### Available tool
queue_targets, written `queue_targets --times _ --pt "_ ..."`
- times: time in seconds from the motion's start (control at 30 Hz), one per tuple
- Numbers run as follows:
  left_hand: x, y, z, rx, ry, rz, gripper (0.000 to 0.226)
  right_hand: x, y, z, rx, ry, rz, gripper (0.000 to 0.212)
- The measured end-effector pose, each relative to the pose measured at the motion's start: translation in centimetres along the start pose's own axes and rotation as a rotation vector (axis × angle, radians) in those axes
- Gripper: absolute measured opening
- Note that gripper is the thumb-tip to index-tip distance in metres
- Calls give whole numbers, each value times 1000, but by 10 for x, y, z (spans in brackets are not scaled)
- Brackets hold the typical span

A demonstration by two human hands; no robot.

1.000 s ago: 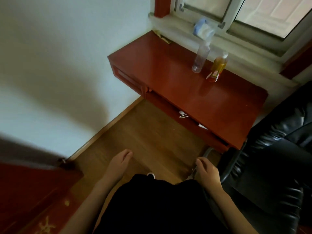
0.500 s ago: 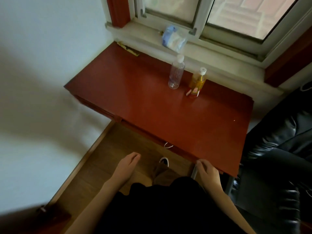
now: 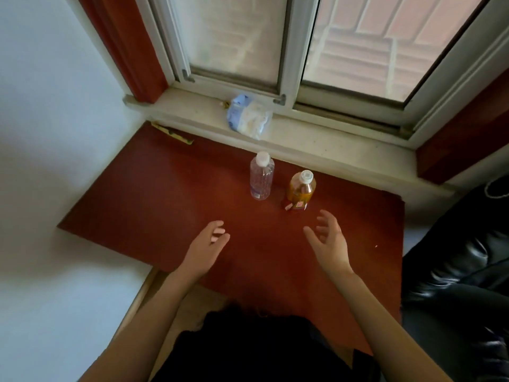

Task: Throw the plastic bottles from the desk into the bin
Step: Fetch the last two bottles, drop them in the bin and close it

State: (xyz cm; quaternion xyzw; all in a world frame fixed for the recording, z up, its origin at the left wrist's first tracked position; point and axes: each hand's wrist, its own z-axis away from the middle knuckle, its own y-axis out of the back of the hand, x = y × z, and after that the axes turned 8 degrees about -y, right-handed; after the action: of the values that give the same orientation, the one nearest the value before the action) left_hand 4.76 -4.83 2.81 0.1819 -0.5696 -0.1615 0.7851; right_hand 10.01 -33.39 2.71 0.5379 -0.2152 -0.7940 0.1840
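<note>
Two bottles upright on desk (image 3: 154, 205), hands empty.
Clear bottle (image 3: 261, 180) beyond left hand (image 3: 205, 250); amber bottle (image 3: 300, 191) just beyond right hand (image 3: 329, 242). Both hands spread, touching neither.

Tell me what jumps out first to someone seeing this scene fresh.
Two capped bottles stand side by side on the red desk near the window sill: a clear bottle and, to its right, an amber bottle with a red label. Both hands are open above the desk, the left hand short of the clear bottle, the right hand spread just short of the amber one. A crumpled bag lies on the sill.
</note>
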Motion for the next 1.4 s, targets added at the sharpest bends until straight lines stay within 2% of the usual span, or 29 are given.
queue_targets --times 0.1,0.23,0.3,0.37,0.5,0.6,0.73,0.87,0.97,1.13,1.2,1.33,1.4 --pt "9 4 -54 -58 -13 54 66 -12 -11 -32 8 -69 -64 82" --pt "19 -1 -128 -142 -56 66 92 -20 -31 -74 47 -110 -57 97" --pt "22 -7 -160 -178 -77 100 102 -23 -40 -89 57 -128 -63 97" --pt "23 -11 -185 -220 -130 80 104 -28 -48 -100 65 -144 -96 85" --pt "21 -13 -212 -308 -261 -11 80 -36 -60 -106 128 -185 -177 69" --pt "22 -7 -214 -334 -282 38 73 -41 -62 -96 164 -198 -194 68" --pt "34 6 -207 -332 -308 31 52 -51 -61 -69 218 -217 -250 61" --pt "39 24 -195 -391 -358 17 46 -59 -57 -31 264 -245 -377 53" --pt "41 35 -182 -465 -317 51 45 -61 -56 5 306 -278 -516 47" --pt "28 39 -149 -661 -201 145 25 -45 -72 76 408 -391 -683 35" --pt "16 36 -135 -726 -182 125 22 -31 -82 107 468 -454 -733 37" --pt "-5 29 -107 -832 -172 6 31 -5 -102 177 599 -575 -784 33" --pt "-7 21 -93 -882 -198 -54 19 7 -109 211 682 -627 -797 30"
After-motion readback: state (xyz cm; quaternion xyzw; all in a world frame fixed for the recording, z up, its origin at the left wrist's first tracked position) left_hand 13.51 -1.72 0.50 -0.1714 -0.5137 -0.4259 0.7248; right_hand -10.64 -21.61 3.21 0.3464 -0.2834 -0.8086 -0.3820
